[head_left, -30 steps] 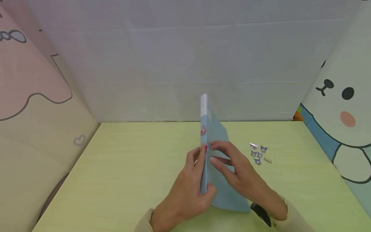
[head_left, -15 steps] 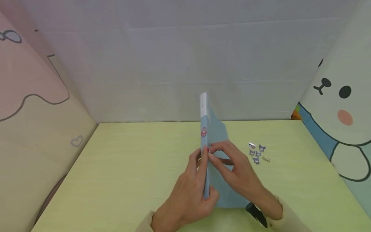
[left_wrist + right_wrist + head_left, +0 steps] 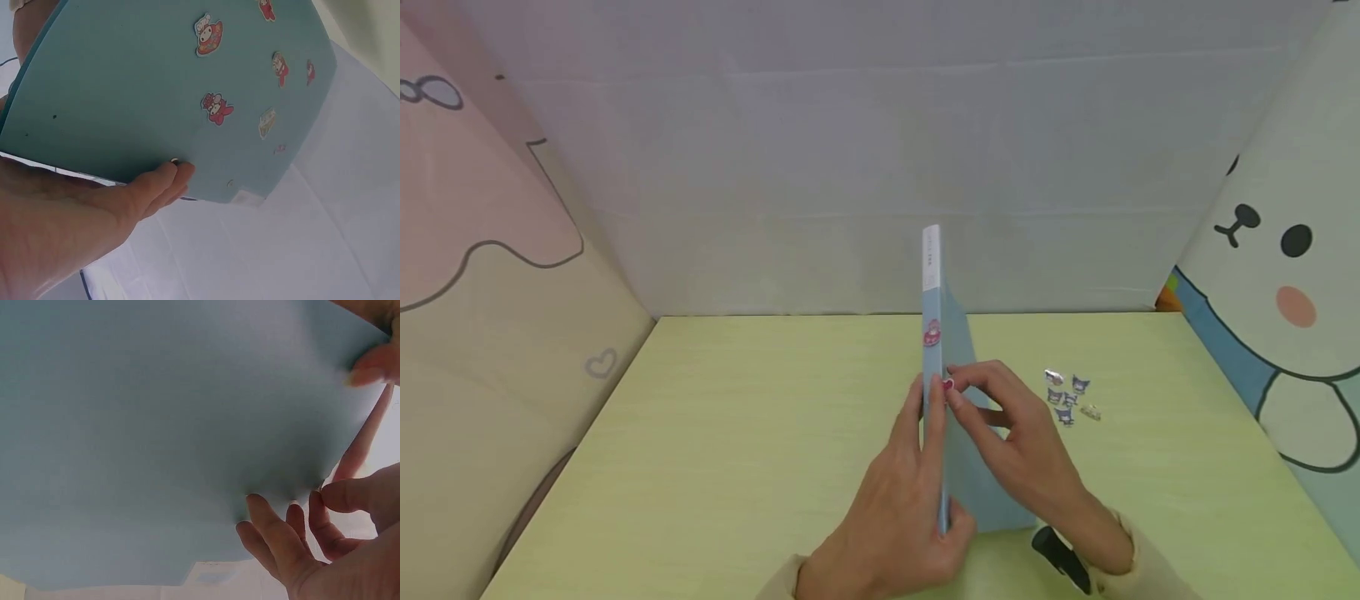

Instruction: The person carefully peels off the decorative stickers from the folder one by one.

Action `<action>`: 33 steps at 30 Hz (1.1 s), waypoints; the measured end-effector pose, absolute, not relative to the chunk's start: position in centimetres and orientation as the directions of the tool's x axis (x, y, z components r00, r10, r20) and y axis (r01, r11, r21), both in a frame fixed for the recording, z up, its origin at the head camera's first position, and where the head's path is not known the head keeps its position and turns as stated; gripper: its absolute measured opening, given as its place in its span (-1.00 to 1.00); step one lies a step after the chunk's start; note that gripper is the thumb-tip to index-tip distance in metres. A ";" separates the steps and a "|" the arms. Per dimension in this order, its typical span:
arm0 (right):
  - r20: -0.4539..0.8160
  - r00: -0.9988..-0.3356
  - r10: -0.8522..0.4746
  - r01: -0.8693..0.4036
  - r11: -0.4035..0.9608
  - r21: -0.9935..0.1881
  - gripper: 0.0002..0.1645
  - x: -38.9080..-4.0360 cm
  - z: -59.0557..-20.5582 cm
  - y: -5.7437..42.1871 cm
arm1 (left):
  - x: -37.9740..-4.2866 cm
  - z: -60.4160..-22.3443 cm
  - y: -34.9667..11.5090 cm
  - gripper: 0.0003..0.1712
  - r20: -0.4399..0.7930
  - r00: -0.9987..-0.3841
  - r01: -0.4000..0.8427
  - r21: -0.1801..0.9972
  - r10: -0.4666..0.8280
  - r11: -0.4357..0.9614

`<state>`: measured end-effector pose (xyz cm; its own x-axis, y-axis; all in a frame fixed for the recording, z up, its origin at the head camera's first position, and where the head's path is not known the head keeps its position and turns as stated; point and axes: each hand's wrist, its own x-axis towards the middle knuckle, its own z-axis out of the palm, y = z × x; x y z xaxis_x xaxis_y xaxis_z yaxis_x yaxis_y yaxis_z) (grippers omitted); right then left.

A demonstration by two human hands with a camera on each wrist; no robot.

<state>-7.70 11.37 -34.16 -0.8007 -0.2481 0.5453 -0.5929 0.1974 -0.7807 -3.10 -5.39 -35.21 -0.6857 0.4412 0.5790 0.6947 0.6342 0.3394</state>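
Observation:
A light blue book (image 3: 931, 304) stands on edge, its spine facing me and a white band at the spine's top. My left hand (image 3: 895, 500) grips it from the near end, thumb on the right cover, a finger along the spine. A small red sticker (image 3: 948, 384) is pinched by my right hand (image 3: 1022, 433) at the spine's right edge, beside the left fingertip. Higher on the spine is a pink-red sticker (image 3: 932, 333). Red character stickers (image 3: 208, 36) dot the cover in the left wrist view. In the right wrist view, the bare cover (image 3: 137, 437) hides the sticker.
Several loose purple and silvery stickers (image 3: 1064, 416) lie on the light green table (image 3: 760, 417) to the right of the book. A black strap (image 3: 1060, 560) is around the right wrist. Printed cloths (image 3: 1240, 292) flank the table, and a white one (image 3: 790, 167) hangs behind.
My right finger and thumb have closed on the red sticker, which now shows slightly right of the spine. The book has shifted a little right. The loose stickers stay put.

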 end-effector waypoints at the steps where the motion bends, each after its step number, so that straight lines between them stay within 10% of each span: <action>1: 0.538 -0.807 -0.242 -0.584 0.201 -0.786 -0.69 -7.7 -34.2 11.4 | -3.1 -35.2 -5.4 0.26 0.588 -0.676 0.703 0.335 0.444 0.627; 13: 0.483 -0.854 -0.192 -0.508 0.113 -0.854 -0.84 -7.6 -33.6 11.9 | -3.1 -34.9 -4.7 0.17 0.638 -0.668 0.744 0.565 0.382 0.357; 25: 0.434 -0.881 -0.188 -0.446 0.020 -0.895 -0.86 -8.4 -34.1 12.9 | -3.6 -36.8 -4.2 0.15 0.754 -0.516 0.829 0.320 0.406 0.459; 33: 0.357 -0.910 -0.211 -0.373 0.039 -0.927 -0.81 -8.7 -34.6 14.5 | -3.8 -37.7 -3.8 0.08 0.734 -0.543 0.814 0.340 0.409 0.470</action>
